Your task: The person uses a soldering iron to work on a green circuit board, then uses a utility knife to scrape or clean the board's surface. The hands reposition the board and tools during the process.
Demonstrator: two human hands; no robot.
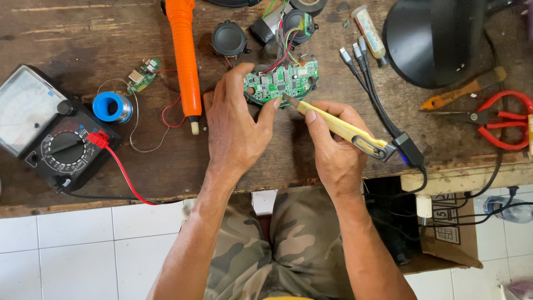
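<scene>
A green circuit board (282, 82) lies on the worn wooden bench (83, 33), with coloured wires running up to small round speakers (229, 39). My left hand (237, 125) grips the board's left edge, thumb and fingers around it. My right hand (332, 145) holds a yellow utility knife (338, 129) like a pen. Its blade tip touches the board's lower edge, close to my left thumb.
An analog multimeter (47, 130) with a red lead sits at the left, beside a blue solder spool (112, 106) and a small green board (143, 75). An orange tool (185, 58) lies upright of centre. Multi-head cable (371, 83), glue tube (370, 26), black lamp base (436, 39), red pliers (502, 119) are at right.
</scene>
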